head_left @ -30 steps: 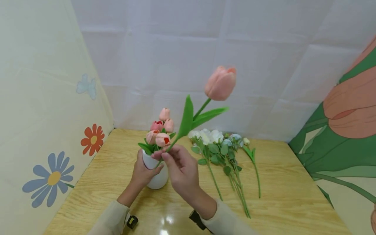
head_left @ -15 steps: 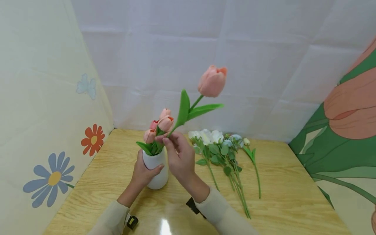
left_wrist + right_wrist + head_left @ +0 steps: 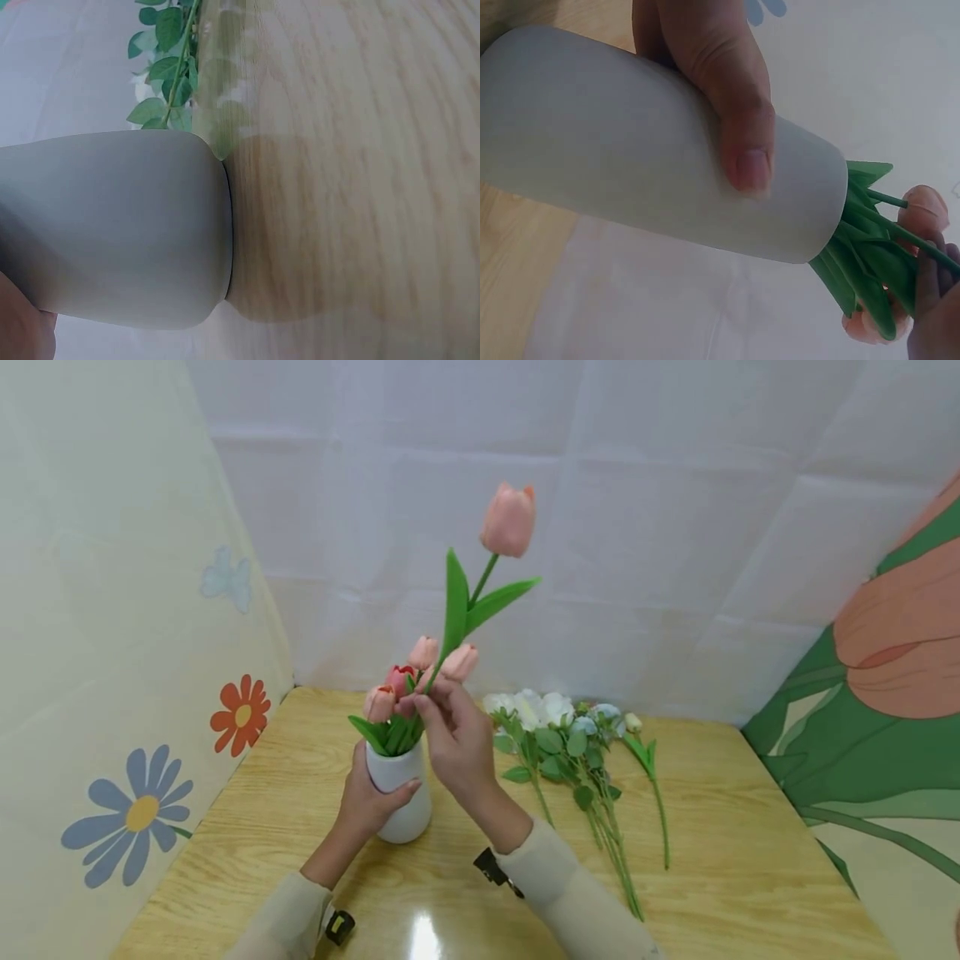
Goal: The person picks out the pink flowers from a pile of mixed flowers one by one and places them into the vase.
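My left hand (image 3: 369, 797) grips the white vase (image 3: 407, 814), its thumb (image 3: 751, 169) lying across the vase's side in the right wrist view. The vase stands upright on the table, its base showing in the left wrist view. My right hand (image 3: 467, 747) pinches the green stem of a pink tulip (image 3: 508, 522), held above the vase mouth and leaning slightly right. Several pink tulips stand in the vase, among them a darker one (image 3: 401, 679). In the right wrist view a green stem (image 3: 900, 232) runs from the vase mouth to my right fingers.
White flowers (image 3: 528, 708) with leafy stems and pale blue ones (image 3: 606, 718) lie right of the vase on the wooden table (image 3: 720, 877). A white tulip (image 3: 633, 724) lies further right. A white cloth (image 3: 637, 527) hangs behind.
My right hand has moved up and slightly left with the pink tulip, which now stands more upright. Tulips in the vase have shifted apart. My left hand stays on the vase.
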{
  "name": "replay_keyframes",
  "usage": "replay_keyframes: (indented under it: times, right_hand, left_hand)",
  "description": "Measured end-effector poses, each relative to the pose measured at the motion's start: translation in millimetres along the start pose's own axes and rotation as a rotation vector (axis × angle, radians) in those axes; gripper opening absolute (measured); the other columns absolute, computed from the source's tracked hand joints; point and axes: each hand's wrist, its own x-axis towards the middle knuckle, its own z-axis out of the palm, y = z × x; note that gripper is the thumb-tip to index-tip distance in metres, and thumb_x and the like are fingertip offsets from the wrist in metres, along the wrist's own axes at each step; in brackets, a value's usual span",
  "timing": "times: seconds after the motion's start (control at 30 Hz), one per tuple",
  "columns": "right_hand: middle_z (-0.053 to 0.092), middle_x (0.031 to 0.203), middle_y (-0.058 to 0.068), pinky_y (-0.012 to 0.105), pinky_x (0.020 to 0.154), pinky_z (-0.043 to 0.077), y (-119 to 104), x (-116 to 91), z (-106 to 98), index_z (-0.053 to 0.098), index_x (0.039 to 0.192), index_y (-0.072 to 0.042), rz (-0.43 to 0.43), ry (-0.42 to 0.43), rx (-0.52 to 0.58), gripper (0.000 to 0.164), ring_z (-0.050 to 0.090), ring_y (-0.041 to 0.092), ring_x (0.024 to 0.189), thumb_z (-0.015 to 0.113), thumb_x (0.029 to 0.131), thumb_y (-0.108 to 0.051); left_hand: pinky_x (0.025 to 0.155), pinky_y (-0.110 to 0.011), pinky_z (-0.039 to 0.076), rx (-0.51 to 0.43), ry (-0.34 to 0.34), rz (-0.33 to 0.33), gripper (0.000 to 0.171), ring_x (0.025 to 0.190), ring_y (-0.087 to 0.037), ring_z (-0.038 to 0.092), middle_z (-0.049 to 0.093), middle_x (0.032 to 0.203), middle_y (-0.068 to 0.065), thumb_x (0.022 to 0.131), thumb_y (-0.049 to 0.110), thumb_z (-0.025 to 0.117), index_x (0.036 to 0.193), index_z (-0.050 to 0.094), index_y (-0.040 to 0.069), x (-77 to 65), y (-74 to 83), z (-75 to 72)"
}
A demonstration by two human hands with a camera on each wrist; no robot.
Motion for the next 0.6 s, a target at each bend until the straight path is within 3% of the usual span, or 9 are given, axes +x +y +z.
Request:
replay_keyframes:
  times: [0.27, 0.6]
  right_hand:
    - [0.073, 0.095, 0.017, 0.032, 0.076, 0.06, 7.8, -5.4, 1.1, 0.064, 0.108, 0.004, 0.076, -0.02, -0.083, 0.012, 0.073, 0.029, 0.086, 0.062, 0.099, -0.004]
    - [0.07, 0.1, 0.015, 0.028, 0.08, 0.059, 17.0, -13.3, -0.7, 0.062, 0.11, 0.002, 0.12, -0.169, -0.136, 0.011, 0.072, 0.026, 0.092, 0.06, 0.099, -0.001]
  left_hand:
    - [0.093, -0.05, 0.051, 0.012, 0.004, 0.015, 0.085, 0.113, -0.031, 0.059, 0.056, 0.133, -0.017, 0.079, 0.011, 0.085, 0.146, 0.032, 0.006, -0.7, 1.6, 0.0]
    - [0.093, -0.048, 0.051, -0.001, -0.01, 0.027, 0.083, 0.113, -0.032, 0.059, 0.056, 0.133, -0.018, 0.08, 0.01, 0.083, 0.145, 0.032, 0.005, -1.3, 3.7, -0.5]
